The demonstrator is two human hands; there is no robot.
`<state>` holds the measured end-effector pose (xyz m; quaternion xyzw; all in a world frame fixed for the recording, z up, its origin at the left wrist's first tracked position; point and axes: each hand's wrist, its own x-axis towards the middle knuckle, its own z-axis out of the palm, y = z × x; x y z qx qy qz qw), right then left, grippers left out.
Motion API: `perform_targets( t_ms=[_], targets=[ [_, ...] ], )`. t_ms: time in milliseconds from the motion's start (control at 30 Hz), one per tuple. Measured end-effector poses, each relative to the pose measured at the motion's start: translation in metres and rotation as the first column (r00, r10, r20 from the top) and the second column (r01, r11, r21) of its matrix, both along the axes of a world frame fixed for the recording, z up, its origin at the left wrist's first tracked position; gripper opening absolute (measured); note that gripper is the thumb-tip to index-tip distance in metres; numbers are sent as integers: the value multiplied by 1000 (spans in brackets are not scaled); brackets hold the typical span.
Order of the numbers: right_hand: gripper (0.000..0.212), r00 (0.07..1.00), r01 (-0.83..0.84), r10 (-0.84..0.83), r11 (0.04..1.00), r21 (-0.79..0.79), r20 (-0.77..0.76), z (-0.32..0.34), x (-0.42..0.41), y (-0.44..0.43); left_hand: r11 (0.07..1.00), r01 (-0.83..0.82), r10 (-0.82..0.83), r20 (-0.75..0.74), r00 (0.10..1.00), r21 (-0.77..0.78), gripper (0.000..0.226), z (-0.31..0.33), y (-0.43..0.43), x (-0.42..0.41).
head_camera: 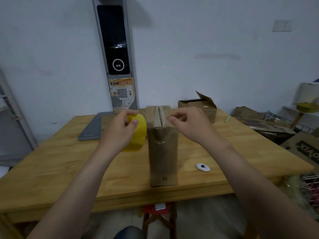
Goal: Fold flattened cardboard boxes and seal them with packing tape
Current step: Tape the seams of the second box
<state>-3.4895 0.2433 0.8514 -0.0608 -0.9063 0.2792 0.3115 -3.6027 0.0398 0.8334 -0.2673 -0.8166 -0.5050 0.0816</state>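
While upright cardboard box [163, 156] stands on wooden table [51, 161], left hand [119, 130] grips yellow tape roll [139, 135] beside its top flaps; right hand [188, 125] pinches, probably, the clear tape end [169, 117], drawn across the seam to seal.

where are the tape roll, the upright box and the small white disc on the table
tape roll [138, 135], head view, yellow outer side
upright box [163, 159], head view, near narrow face
small white disc [203, 167], head view, its top middle
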Motion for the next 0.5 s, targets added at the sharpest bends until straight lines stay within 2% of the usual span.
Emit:
perform_targets(
  t_ms=[100,167,233,367,433,500],
  targets=[
    [21,962,-200,206,979,-49,181,4,9,-36,990,60,-75,115,991,128,18,4,-12,16],
    [34,929,-244,256,967,-75,269,-6,11,-52,984,80,-97,99,990,161,21,3,-18,26],
    [45,919,-263,301,949,-173,255,-18,13,-63,973,61,-80,73,994,223,24,0,-22,40],
    [22,903,-300,410,816,-493,128,-36,27,-78,951,54,-104,151,983,304,24,-15,-25,62],
    [23,920,-270,379,803,-531,105,-41,30,-80,955,67,-113,143,983,290,17,-22,-27,65],
    [33,934,-244,345,813,-529,99,-41,35,-80,968,62,-87,93,992,243,13,-26,-28,68]
  ],
)
